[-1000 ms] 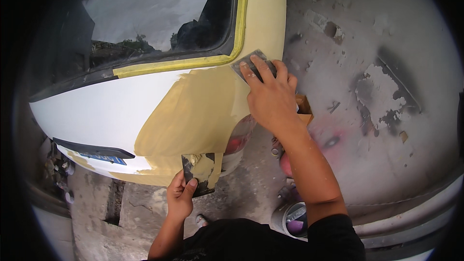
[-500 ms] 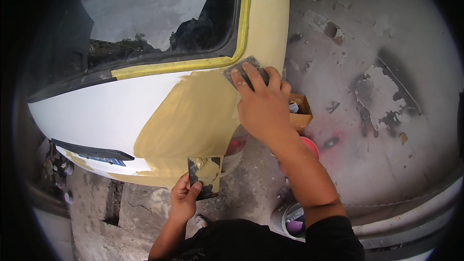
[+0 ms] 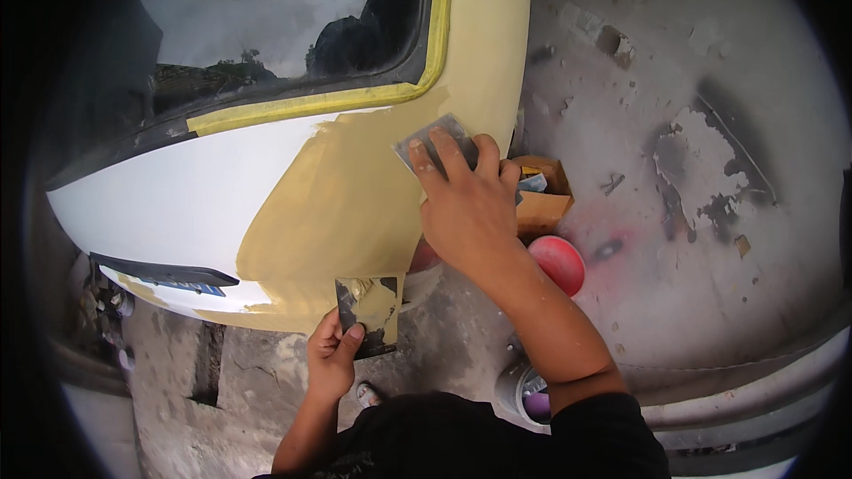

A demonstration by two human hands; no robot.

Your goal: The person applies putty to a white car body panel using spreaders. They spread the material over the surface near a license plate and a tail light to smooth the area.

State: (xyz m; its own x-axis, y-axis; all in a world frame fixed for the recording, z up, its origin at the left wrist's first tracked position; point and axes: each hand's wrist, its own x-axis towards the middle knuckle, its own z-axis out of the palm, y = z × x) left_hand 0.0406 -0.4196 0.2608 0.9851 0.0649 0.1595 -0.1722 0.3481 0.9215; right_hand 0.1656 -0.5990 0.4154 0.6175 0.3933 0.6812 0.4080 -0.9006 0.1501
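A vehicle's white rear body (image 3: 186, 186) has a broad coat of tan putty (image 3: 324, 191) over its right part and corner. My right hand (image 3: 470, 213) grips a flat grey spreader (image 3: 435, 133), fingers spread over it, at the coated corner below the window. The spreader seems to lie against the surface; its lower part is hidden under my hand. Lower down, my left hand (image 3: 335, 359) pinches a dark square plate (image 3: 374, 350) by its left edge, thumb on top. Tan putty (image 3: 373, 306) is smeared across that plate, with a small lump near its top.
Yellow masking tape (image 3: 302, 111) borders the dark rear window (image 3: 266, 27). Right of the vehicle stand an open cardboard box (image 3: 546, 208), a round red-pink item (image 3: 559, 266) and a bucket (image 3: 513, 390) near my right arm. A stained, peeling grey wall (image 3: 639, 302) rises at the right.
My right hand has slid the spreader slightly down and left, away from the taped window corner. The view has shifted a little. My left hand still holds the plate.
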